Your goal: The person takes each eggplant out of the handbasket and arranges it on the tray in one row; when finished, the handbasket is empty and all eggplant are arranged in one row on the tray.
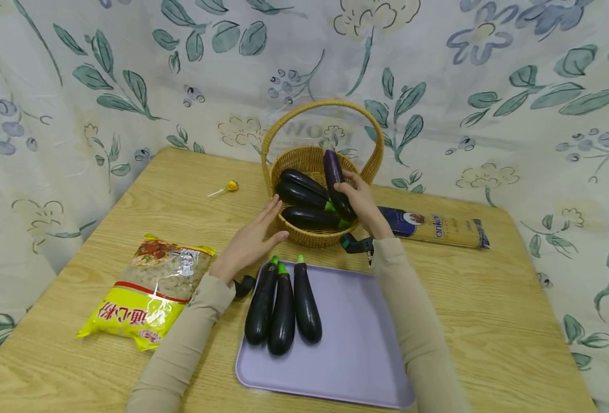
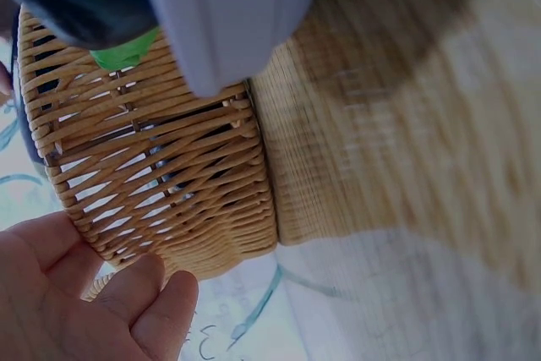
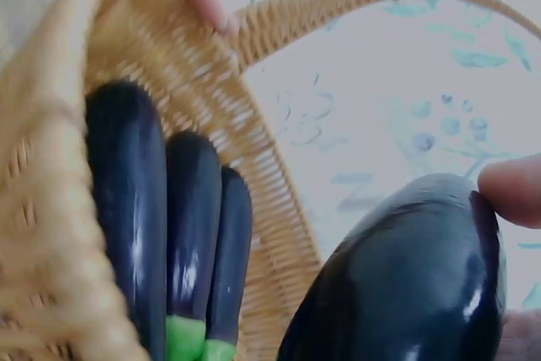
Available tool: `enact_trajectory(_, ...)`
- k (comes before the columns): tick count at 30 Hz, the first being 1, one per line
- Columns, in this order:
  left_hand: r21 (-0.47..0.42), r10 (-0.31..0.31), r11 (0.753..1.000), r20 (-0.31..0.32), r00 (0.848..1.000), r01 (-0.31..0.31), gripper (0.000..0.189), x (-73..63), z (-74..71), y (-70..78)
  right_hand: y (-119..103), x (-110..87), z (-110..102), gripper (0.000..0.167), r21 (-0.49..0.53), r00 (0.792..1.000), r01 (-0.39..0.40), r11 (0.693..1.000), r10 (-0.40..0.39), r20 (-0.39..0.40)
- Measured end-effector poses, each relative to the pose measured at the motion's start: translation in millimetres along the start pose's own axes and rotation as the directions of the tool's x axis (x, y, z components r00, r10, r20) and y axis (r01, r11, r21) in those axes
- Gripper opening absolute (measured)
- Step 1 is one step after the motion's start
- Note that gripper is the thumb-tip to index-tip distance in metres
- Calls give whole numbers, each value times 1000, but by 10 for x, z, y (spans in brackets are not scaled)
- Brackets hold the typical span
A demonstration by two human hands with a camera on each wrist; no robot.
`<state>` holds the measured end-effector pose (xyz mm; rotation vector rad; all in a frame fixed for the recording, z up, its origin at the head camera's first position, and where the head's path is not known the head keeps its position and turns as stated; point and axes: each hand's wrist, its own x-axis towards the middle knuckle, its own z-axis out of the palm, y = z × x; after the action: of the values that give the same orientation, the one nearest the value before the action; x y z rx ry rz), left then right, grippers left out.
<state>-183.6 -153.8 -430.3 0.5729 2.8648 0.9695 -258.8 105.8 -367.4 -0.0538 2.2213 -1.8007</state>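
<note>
My right hand [image 1: 360,202] grips an eggplant [image 1: 332,169] over the right side of a wicker basket [image 1: 312,238]. The eggplant's dark, glossy rounded end fills the lower right of the right wrist view, with my thumb on it. Inside the basket lie three more eggplants [image 3: 127,217], side by side with green stems. My left hand [image 1: 250,244] rests its extended fingers against the basket's left rim, thumb spread apart. In the left wrist view, its fingertips [image 2: 173,310] touch the woven wall. Three eggplants [image 1: 282,315] lie on a lilac tray [image 1: 356,338] in front.
A yellow bag of pasta [image 1: 149,289] lies left of the tray. A lollipop [image 1: 231,186] is on the table left of the basket. To the right lies a long spaghetti pack [image 1: 438,226]. The basket's tall handle [image 1: 322,104] arches above, before a floral curtain.
</note>
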Motion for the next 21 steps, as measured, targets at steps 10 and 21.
enact_trajectory(10, -2, -9, 1000, 10, 1000, 9, 79, -2, 9, 18, 70, -332, 49, 48, 197, 993, 13, 980, -35, 108)
enact_trajectory(21, 7, 7, 1000, -5, 1000, -7, 81, 3, 3, 17, 230, -777, 116, 48, 348, 967, -106, 932, 14, 256)
